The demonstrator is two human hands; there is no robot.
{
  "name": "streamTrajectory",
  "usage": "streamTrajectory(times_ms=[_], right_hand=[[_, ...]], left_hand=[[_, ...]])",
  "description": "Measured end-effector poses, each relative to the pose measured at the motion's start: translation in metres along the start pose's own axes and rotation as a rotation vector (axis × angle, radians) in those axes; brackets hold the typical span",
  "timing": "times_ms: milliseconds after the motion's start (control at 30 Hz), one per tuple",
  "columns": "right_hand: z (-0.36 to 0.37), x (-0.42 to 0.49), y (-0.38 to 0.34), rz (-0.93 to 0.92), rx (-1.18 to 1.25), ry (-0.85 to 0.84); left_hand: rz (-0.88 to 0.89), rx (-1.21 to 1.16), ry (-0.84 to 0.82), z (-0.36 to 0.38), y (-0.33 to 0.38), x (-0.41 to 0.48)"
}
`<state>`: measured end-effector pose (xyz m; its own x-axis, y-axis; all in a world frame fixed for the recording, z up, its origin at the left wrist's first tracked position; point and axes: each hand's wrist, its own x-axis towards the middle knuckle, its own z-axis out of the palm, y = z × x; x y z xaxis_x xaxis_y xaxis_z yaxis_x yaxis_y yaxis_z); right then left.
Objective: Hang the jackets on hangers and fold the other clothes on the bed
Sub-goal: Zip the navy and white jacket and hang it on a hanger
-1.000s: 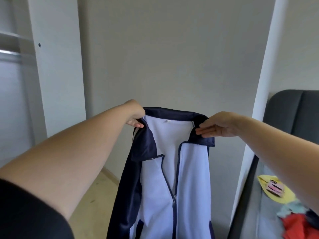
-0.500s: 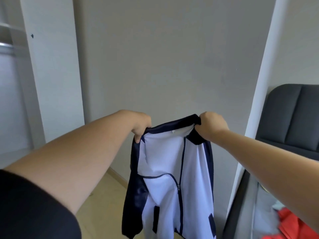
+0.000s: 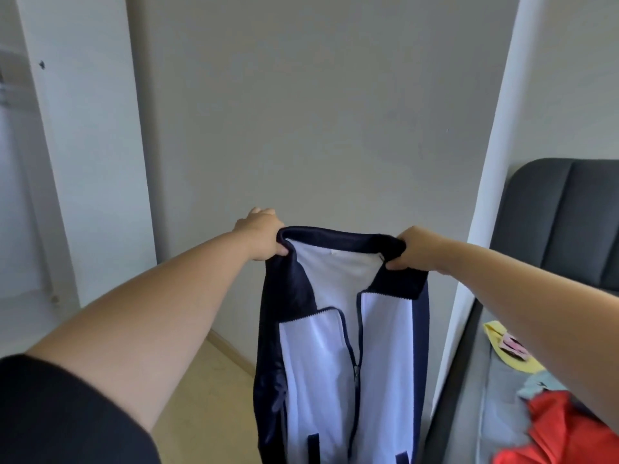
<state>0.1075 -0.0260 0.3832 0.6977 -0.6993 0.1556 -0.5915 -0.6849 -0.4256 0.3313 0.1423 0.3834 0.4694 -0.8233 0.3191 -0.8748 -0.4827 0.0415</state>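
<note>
A navy and white zip jacket (image 3: 338,356) hangs in the air in front of me, its front facing me and the zip partly open. My left hand (image 3: 263,234) grips the left end of its navy collar. My right hand (image 3: 413,249) grips the right end of the collar. The collar is stretched between both hands. No hanger is in view.
A grey wall stands straight ahead. An open white wardrobe (image 3: 20,162) is at the left. At the right is the bed (image 3: 485,413) with a dark headboard (image 3: 566,216), a yellow garment (image 3: 509,349) and a red garment (image 3: 566,433). Wooden floor (image 3: 214,396) lies below.
The jacket dipped and swung half a second ago and now hangs straighter again, collar pulled level. My right hand went from flat fingers on the collar to a curled grip.
</note>
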Motion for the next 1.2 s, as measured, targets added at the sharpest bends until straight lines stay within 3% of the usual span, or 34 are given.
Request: streamTrajectory(times_ms=[67, 133, 167, 200, 300, 433, 500, 733, 933, 1100, 1200], right_hand=[[0.002, 0.001, 0.002, -0.032, 0.006, 0.184], [-0.001, 0.004, 0.004, -0.058, 0.221, 0.547], [-0.004, 0.007, 0.007, -0.061, 0.348, 0.648], [-0.01, 0.008, 0.008, -0.046, 0.417, 0.643], [-0.021, 0.005, 0.02, 0.053, 0.223, 0.429], [-0.043, -0.012, 0.034, 0.061, 0.038, 0.678], [-0.065, -0.026, 0.03, 0.051, -0.029, 0.811], [-0.167, -0.1, 0.018, 0.051, -0.062, 1.131], [-0.254, -0.166, 0.013, -0.017, -0.103, 1.346], [-0.29, -0.196, 0.032, -0.022, -0.196, 1.465], [-0.276, -0.2, 0.078, 0.067, -0.42, 1.278]], left_hand=[[-0.045, -0.163, 0.223, 0.005, 0.007, 0.005], [-0.139, -0.507, 0.469, 0.009, 0.017, 0.009], [-0.162, -0.648, 0.48, 0.01, 0.022, 0.011], [-0.16, -0.69, 0.41, 0.011, 0.027, 0.012], [-0.066, -0.532, 0.297, 0.01, 0.039, 0.012], [0.217, -0.017, 0.507, -0.016, 0.059, 0.017], [0.271, 0.12, 0.634, -0.041, 0.077, 0.017], [0.304, 0.029, 0.912, -0.137, 0.152, 0.0], [0.38, 0.132, 1.177, -0.221, 0.205, -0.026], [0.374, 0.052, 1.107, -0.243, 0.249, -0.017], [0.365, -0.008, 0.922, -0.202, 0.281, -0.005]])
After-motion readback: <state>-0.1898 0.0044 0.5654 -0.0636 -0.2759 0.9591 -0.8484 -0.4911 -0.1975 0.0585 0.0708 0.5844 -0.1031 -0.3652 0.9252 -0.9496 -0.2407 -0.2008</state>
